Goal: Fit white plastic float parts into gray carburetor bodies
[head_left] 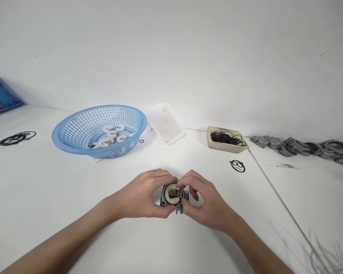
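Both hands meet over a small grey metal carburetor body (162,199) near the front middle of the table. A white ring-shaped float (168,195) sits in its round opening, around brass-coloured parts. My left hand (144,194) grips the body from the left, fingers along the far side and thumb on the near side. My right hand (207,198) is at the right side, index finger and thumb closed on the body near the float's hinge end. The fingertips hide part of that end.
A blue basket (71,146) with several white floats stands behind, left of a white tray (174,127). A cream tray (227,147) holds black rings. One black gasket (238,166) lies before it. Grey castings (297,146) line the right; a thin rod (286,207) runs forward; more gaskets (17,138) lie left.
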Action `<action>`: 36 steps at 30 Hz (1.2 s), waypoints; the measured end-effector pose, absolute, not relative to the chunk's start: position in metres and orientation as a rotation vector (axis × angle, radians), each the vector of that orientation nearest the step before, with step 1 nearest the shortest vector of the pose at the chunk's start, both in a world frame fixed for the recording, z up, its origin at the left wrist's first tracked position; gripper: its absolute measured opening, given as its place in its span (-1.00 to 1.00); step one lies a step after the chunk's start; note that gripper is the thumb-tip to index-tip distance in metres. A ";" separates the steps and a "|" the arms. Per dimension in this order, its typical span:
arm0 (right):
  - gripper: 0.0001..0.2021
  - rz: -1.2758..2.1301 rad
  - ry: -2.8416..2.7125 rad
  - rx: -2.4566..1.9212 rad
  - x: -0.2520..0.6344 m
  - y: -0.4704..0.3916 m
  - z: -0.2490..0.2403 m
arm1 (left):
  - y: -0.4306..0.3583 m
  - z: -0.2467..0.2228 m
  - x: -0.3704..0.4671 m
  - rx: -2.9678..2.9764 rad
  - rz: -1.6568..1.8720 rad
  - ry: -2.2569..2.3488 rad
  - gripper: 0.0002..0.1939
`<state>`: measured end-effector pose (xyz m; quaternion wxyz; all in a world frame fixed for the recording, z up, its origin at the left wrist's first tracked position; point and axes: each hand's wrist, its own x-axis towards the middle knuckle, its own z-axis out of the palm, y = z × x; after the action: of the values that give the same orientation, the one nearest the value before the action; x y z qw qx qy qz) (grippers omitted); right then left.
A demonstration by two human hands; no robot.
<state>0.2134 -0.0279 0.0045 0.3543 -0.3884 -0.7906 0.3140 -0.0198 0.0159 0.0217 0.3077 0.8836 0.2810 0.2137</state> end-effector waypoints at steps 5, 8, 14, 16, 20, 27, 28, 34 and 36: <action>-0.65 0.795 -2.028 -1.005 0.213 -0.028 0.005 | 0.015 0.022 -0.020 2.341 0.552 0.740 -0.68; -0.64 0.803 -2.034 -1.002 0.214 -0.029 0.005 | 0.015 0.022 -0.020 2.337 0.550 0.740 -0.68; -0.58 0.822 -2.065 -0.964 0.215 -0.030 0.004 | 0.015 0.023 -0.020 2.328 0.544 0.734 -0.67; -0.58 0.828 -2.067 -0.957 0.215 -0.031 0.004 | 0.015 0.023 -0.020 2.323 0.547 0.732 -0.67; -0.58 0.832 -2.059 -0.966 0.214 -0.030 0.004 | 0.016 0.023 -0.020 2.323 0.545 0.734 -0.68; -0.62 0.800 -2.044 -0.974 0.214 -0.029 0.001 | 0.016 0.022 -0.020 2.337 0.539 0.743 -0.69; -0.62 0.796 -2.043 -0.972 0.214 -0.029 0.001 | 0.016 0.022 -0.020 2.335 0.541 0.742 -0.69; -0.61 0.804 -2.046 -0.968 0.213 -0.029 0.001 | 0.016 0.021 -0.020 2.335 0.536 0.746 -0.69; -0.61 0.809 -2.046 -0.968 0.214 -0.029 0.001 | 0.016 0.021 -0.020 2.333 0.539 0.747 -0.68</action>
<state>0.2139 -0.0288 0.0011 0.3606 -0.3756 -0.7940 0.3139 -0.0203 0.0158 0.0213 0.3116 0.8838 0.2831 0.2041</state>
